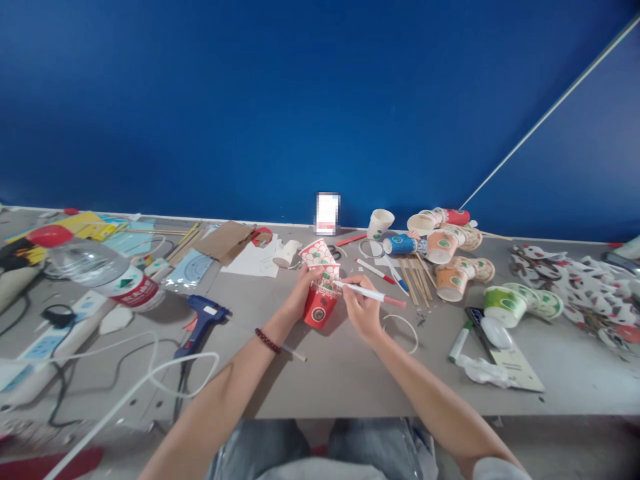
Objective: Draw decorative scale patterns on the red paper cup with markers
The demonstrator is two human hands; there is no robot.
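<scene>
My left hand is wrapped around a red patterned paper cup, which stands tilted just above or on the table in front of me. More red-and-white patterned paper sticks up from the cup's upper end; how the pieces join is hard to see. In my right hand is a white marker with a red end, gripped like a pen. Its tip points left and meets or nearly meets the side of the cup. A beaded bracelet circles my left wrist.
Left of my arms lie a blue glue gun, a large water bottle and a power strip with loose cables. To the right are several paper cups, wooden sticks, a green marker and a pile of cut paper pieces.
</scene>
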